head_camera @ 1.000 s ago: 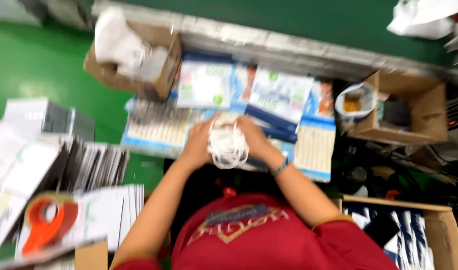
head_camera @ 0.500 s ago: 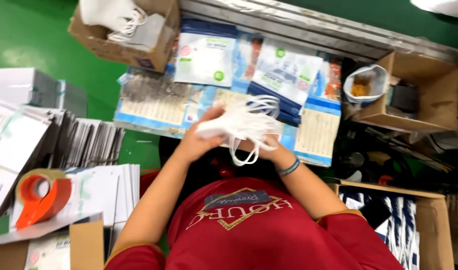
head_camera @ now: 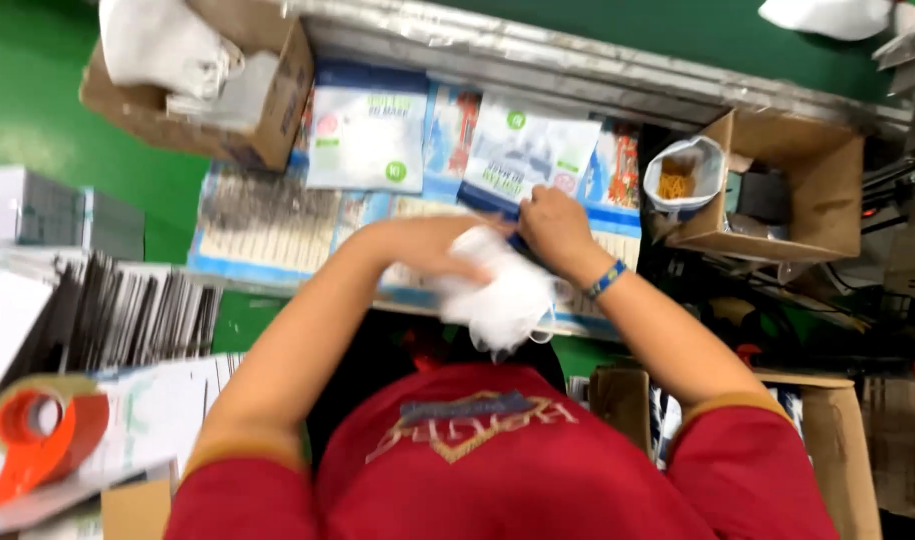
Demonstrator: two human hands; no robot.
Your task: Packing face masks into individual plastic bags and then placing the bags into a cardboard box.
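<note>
The surface (head_camera: 277,215) is crowded. Flat printed packets (head_camera: 367,140) lie side by side across it, leaving little bare room. A cardboard box (head_camera: 267,110) blocks the far left, and another open box (head_camera: 807,190) blocks the right. A tape dispenser (head_camera: 37,440) sits near left. Hands could pass over the flat packets in the middle.

White bundle of masks (head_camera: 502,295), red shirt (head_camera: 497,470), orange tape dispenser (head_camera: 37,440), green floor (head_camera: 37,110).

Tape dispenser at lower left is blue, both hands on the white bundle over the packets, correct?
Not quite: the tape dispenser is orange, not blue, as the head view shows. The rest holds: left hand and right hand are both on the white bundle over the packets.
</note>
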